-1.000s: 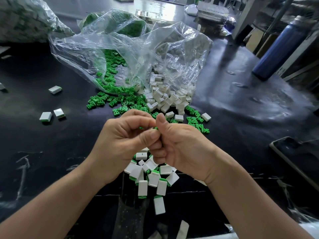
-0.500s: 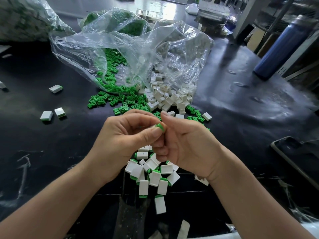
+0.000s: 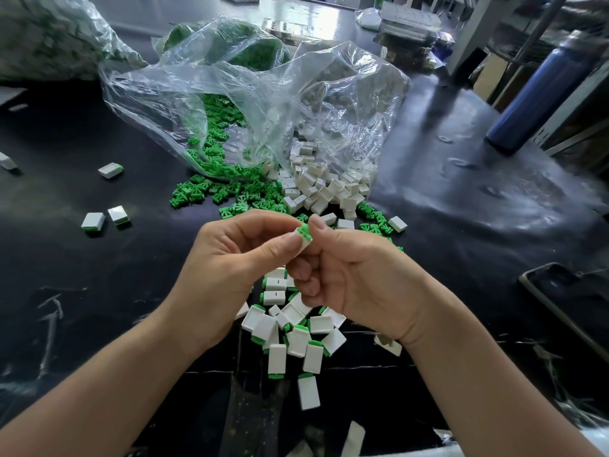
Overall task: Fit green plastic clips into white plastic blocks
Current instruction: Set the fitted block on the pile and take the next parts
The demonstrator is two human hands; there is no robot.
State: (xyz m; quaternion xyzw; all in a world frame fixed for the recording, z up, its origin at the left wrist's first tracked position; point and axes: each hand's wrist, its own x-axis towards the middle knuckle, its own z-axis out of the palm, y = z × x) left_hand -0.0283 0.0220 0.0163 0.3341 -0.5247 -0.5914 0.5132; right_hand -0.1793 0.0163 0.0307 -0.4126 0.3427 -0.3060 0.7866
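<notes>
My left hand (image 3: 230, 272) and my right hand (image 3: 359, 278) meet at the centre of the view, both pinching one white block with a green clip (image 3: 304, 238) showing at its top end. Below my hands lies a pile of white blocks with green clips fitted (image 3: 293, 334). Beyond my hands, loose green clips (image 3: 224, 192) and loose white blocks (image 3: 326, 189) spill from a clear plastic bag (image 3: 250, 94).
The black table (image 3: 461, 206) carries three fitted blocks at the left (image 3: 108, 217). A blue bottle (image 3: 534, 97) stands at the far right. A dark phone (image 3: 573, 305) lies at the right edge. Another filled bag (image 3: 49, 37) sits at the far left.
My fingers have opened slightly around the piece, so the white block with its green clip end now shows between my thumbs. My hands stay in the same place.
</notes>
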